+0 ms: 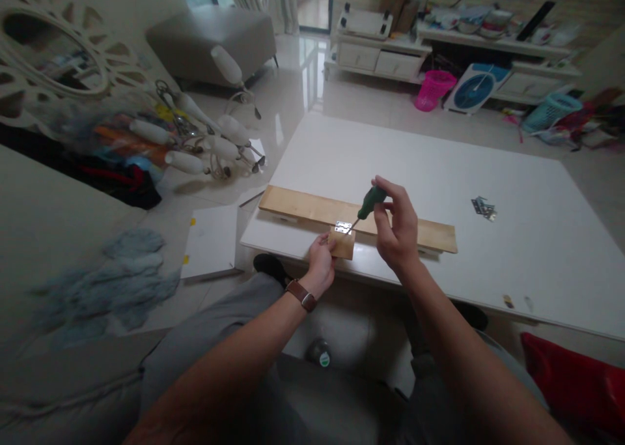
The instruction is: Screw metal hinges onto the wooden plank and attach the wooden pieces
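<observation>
My right hand [398,220] is closed round the green handle of a screwdriver [370,201], whose shaft slants down to the left. Its tip is at a small wooden block [346,246], just below a metal hinge [343,226]. The hinge spans the block and the front edge of a long wooden board [307,205]. Gripping the block's left side is my left hand [322,256], with a brown strap watch on the wrist. Whether a screw sits under the tip is too small to see.
The long board lies on a white panel [415,158]. A pile of hinges [484,208] is on the panel's right part, with small pieces [508,300] near its front edge. A lamp with several white shades [219,142] lies left; a red object [571,380] is at lower right.
</observation>
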Motion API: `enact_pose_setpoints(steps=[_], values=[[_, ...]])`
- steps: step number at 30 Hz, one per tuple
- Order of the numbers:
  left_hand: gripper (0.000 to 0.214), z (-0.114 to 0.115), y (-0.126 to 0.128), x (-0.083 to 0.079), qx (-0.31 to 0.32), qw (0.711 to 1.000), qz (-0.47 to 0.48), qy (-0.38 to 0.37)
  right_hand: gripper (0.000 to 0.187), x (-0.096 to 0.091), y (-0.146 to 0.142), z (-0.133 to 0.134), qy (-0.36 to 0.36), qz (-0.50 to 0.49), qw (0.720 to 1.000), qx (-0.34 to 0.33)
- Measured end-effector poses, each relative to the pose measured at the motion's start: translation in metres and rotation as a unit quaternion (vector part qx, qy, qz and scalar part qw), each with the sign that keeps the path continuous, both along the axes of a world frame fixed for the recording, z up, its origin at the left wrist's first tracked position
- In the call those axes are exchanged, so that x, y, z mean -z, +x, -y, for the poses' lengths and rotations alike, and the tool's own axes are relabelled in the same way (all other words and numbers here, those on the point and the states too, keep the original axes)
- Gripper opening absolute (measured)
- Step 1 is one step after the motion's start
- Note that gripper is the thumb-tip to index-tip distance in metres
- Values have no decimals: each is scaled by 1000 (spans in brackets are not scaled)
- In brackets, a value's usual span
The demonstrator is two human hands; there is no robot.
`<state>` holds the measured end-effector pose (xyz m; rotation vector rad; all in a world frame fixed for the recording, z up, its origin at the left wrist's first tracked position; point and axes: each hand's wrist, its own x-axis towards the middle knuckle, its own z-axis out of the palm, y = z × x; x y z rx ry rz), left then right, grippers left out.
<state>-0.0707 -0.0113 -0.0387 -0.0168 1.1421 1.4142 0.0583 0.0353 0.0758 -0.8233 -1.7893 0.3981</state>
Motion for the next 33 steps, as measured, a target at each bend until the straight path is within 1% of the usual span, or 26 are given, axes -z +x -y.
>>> enact_pose_setpoints(steps=[2,5,7,9,12,14,16,19,21,27,29,33], values=[[28,0,-1,1,2,1000,1,3,51,1,0,-1,6,-2,1000,2],[30,1,-1,2,8,1000,-6,7,40,1,1,-1,26,-2,999,41],[30,1,-1,1,9,1000,-11,5,37,0,0,0,28,1,998,60],[29,1,-1,1,9,1000,-10,5,39,-2,0,2,14,2,999,51],[28,1,-1,2,6,1000,-5,12,46,-2,0,3,-15,3,1000,20],[28,1,-1,4,8,1000,-4,14,48,-2,0,3,-22,3,1000,11],[30,1,-1,5,10,1000,-6,10,45,-1,0,2,-18,0,1000,20],[31,0,-1,6,8,1000,-11,9,37,1,0,2,-4,-1,999,54],[30,0,0,5,6,1000,-10,12,37,0,-1,2,3,1,998,63],[30,2,-1,4,7,1000,-7,10,47,-1,-1,3,-21,-10,1000,-2],[31,2,-1,4,9,1000,-7,14,47,0,-1,3,-22,-10,1000,2],[30,1,-1,5,9,1000,-10,16,40,0,-2,2,-1,-16,999,34]])
